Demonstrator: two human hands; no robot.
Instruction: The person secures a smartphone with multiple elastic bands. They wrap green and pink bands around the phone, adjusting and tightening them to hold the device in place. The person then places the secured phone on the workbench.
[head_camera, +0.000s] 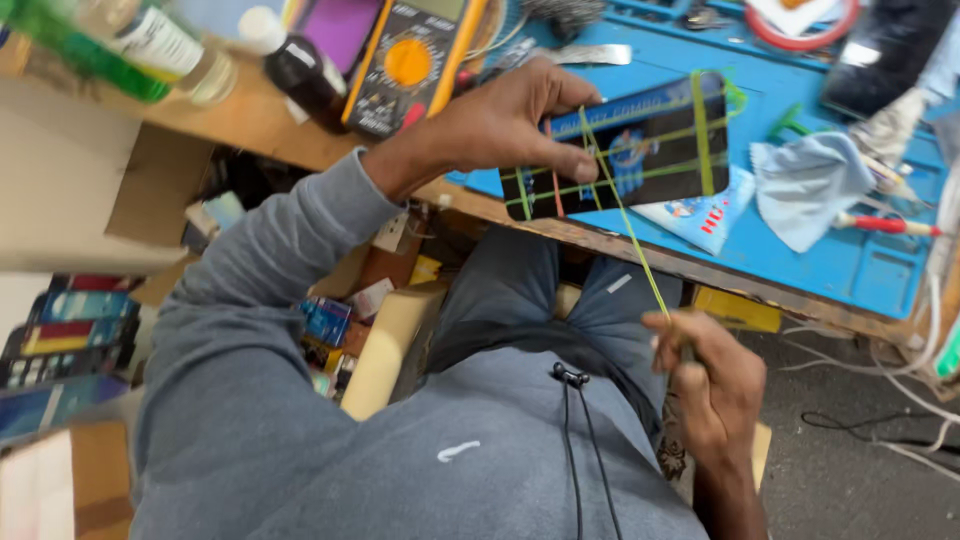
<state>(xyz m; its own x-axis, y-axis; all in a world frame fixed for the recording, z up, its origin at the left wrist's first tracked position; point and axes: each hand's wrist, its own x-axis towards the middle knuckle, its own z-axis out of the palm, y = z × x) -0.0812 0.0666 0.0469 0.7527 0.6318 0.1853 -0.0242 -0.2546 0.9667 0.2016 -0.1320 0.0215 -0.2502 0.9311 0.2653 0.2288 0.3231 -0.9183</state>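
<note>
My left hand (510, 120) grips the left end of a dark phone (640, 140) held flat over the front edge of the blue work mat (800, 250). Several green rubber bands cross the phone's glossy face. One green rubber band (630, 225) is stretched taut from the phone down to my right hand (705, 385), which is closed on its lower end above my lap. I wear a grey long-sleeved top and grey trousers.
A yellow multimeter (415, 60) lies behind my left hand, with a dark bottle (305, 75) and a green bottle (120, 45) to its left. A light-blue cloth (815, 185) and a red-handled screwdriver (885, 225) lie on the mat. Boxes and stacked packets (70, 340) sit under the bench.
</note>
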